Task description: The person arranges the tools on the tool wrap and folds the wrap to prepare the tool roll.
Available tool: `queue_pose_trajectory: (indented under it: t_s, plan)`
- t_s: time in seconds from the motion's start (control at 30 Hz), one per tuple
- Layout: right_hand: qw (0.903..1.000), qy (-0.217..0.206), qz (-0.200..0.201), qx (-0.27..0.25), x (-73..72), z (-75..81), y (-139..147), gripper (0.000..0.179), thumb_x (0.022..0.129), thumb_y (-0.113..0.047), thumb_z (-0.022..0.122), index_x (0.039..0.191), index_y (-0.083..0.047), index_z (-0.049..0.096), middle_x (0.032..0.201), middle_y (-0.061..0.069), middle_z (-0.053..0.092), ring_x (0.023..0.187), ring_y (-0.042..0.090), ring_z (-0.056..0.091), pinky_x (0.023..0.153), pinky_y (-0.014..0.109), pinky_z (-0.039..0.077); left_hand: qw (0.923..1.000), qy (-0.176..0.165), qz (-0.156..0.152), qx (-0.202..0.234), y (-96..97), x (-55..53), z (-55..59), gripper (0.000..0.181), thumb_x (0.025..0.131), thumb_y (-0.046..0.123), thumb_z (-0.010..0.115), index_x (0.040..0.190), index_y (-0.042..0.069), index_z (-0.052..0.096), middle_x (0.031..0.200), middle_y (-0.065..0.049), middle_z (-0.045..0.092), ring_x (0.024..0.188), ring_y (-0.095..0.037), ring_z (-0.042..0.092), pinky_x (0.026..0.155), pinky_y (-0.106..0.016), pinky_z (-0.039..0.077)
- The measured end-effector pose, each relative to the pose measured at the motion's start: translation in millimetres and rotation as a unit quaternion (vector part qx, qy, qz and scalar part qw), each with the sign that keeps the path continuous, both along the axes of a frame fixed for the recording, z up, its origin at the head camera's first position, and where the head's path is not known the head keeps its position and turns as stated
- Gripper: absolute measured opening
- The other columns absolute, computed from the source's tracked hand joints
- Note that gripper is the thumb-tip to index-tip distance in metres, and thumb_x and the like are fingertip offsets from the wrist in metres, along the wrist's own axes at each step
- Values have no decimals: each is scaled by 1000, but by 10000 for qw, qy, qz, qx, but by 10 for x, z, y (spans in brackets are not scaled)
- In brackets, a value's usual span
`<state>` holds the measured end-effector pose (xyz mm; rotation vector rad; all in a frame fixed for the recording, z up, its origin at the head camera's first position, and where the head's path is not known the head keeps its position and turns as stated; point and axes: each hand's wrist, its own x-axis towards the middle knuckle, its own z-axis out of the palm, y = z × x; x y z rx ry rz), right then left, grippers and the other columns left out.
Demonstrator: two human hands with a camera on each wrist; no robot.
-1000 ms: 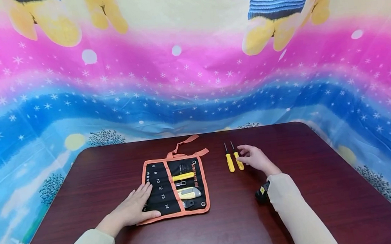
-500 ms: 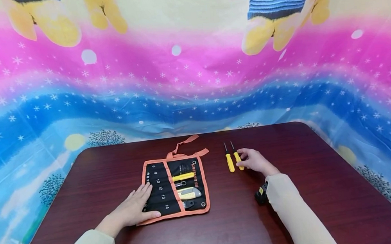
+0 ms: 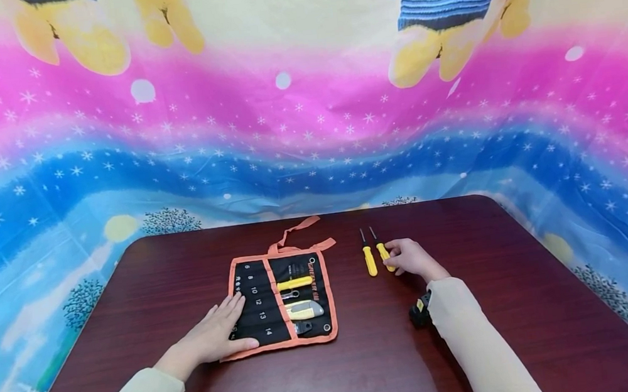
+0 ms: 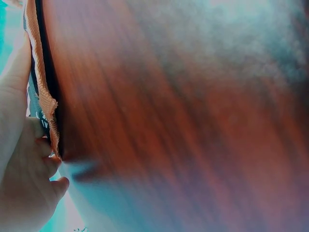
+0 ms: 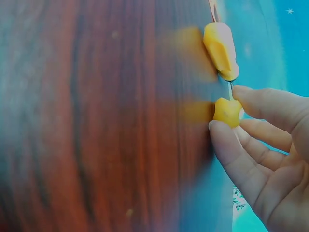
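Two yellow-handled screwdrivers lie side by side on the table, right of the tool pouch. My right hand (image 3: 413,259) pinches the handle of the right screwdriver (image 3: 383,253) between thumb and fingers. The right wrist view shows that yellow handle (image 5: 226,112) end-on between my thumb and index finger. Just left of it rests the other screwdriver (image 3: 369,260), untouched. My left hand (image 3: 213,332) lies spread on the left edge of the black, orange-trimmed tool pouch (image 3: 253,320), covering part of it. Tucked in the pouch are a yellow handle (image 3: 295,283) and a utility knife (image 3: 305,310).
Orange ties (image 3: 295,235) trail from the pouch's far edge. A small ring-ended metal tool (image 3: 291,295) and a dark tool end (image 3: 303,328) also poke out of its pockets. Behind the dark red table (image 3: 332,383) hangs a printed curtain (image 3: 295,122).
My right hand's fingers have closed in on the right screwdriver's handle, and that handle has swung slightly to the right. The left hand stays in place on the pouch.
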<state>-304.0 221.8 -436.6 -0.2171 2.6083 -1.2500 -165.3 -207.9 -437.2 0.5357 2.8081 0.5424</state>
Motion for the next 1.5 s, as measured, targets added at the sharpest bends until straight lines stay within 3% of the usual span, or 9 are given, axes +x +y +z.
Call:
queue_pose_trajectory:
  t_s: [0.23, 0.47, 0.67, 0.9, 1.2, 1.33, 1.5]
  plan:
    - [9998, -143, -125, -53, -20, 23, 34, 46, 87, -1, 60, 128, 11, 45, 91, 16, 55, 68, 21, 60, 60, 33, 54, 10000, -37, 44, -4, 7, 2, 21, 97, 79, 61, 58, 143, -4, 25, 147, -21, 21, 135, -36, 15, 106, -54, 14]
    - [9999, 14, -127, -60, -40, 145, -32, 41, 88, -1, 58, 126, 12, 47, 94, 18, 55, 74, 23, 61, 64, 32, 54, 10000, -49, 34, -12, 9, 1, 20, 97, 79, 61, 58, 143, -3, 24, 148, -21, 20, 135, -36, 14, 106, -54, 13]
    - [9997, 251, -50, -27, -45, 287, -132, 29, 87, -1, 60, 114, 8, 59, 90, 14, 57, 75, 21, 61, 65, 32, 54, 10000, -41, 6, -19, 5, -10, 4, 98, 79, 62, 57, 143, -3, 24, 148, -21, 20, 135, -36, 14, 106, -54, 13]
    - [9985, 461, 306, 25, -20, 439, -309, 21, 84, 0, 61, 104, 6, 64, 85, 11, 61, 77, 28, 62, 67, 35, 54, 10000, -11, 1, -37, -4, -24, -15, 98, 78, 63, 56, 144, -3, 24, 148, -21, 20, 136, -35, 14, 106, -54, 13]
    - [9938, 787, 749, 221, -1, 520, -577, 16, 84, -2, 62, 98, 3, 67, 82, 9, 61, 75, 33, 61, 71, 44, 53, 10000, 13, -14, -73, -10, -28, -21, 98, 79, 64, 56, 143, -3, 24, 148, -21, 21, 136, -35, 14, 106, -53, 13]
    - [9915, 877, 888, 354, 23, 524, -720, 15, 84, -4, 63, 98, 0, 68, 81, 8, 61, 72, 31, 60, 66, 39, 53, 10000, 17, -14, -85, -10, -26, -19, 98, 79, 64, 56, 143, -3, 24, 148, -21, 21, 135, -36, 15, 106, -54, 13]
    - [9853, 1106, 1082, 723, 29, 475, -889, 15, 84, -5, 65, 98, -3, 69, 83, 4, 62, 69, 18, 57, 63, 28, 52, 9999, 15, -24, -106, -8, -19, -21, 98, 79, 64, 55, 143, -3, 24, 148, -21, 20, 136, -35, 15, 106, -53, 13]
